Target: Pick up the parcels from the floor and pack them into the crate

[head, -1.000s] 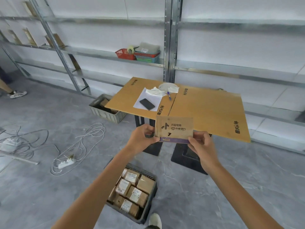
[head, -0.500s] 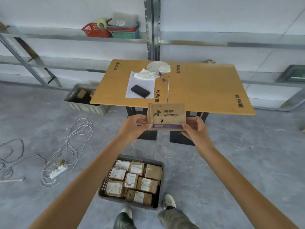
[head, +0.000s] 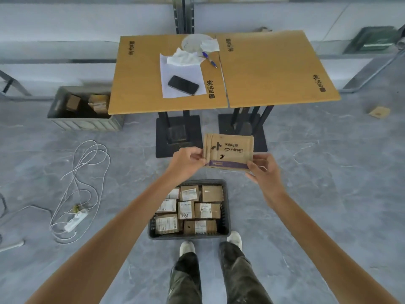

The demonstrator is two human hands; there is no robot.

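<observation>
I hold a flat brown cardboard parcel with black print and a purple strip, in the air above the floor. My left hand pinches its left edge and my right hand grips its lower right corner. Below the parcel, just in front of my feet, stands a dark grey crate holding several labelled brown parcels packed side by side. One more small brown parcel lies on the floor at the far right.
Two wooden tables stand ahead with a phone, paper, tissue and a pen on them; their black bases are on the floor. A second grey crate sits at left. A white cable and power strip lie at left.
My view has tilted down, so the crate and my feet now sit in the lower middle. The parcel stays held in both hands, now lower against the table bases.
</observation>
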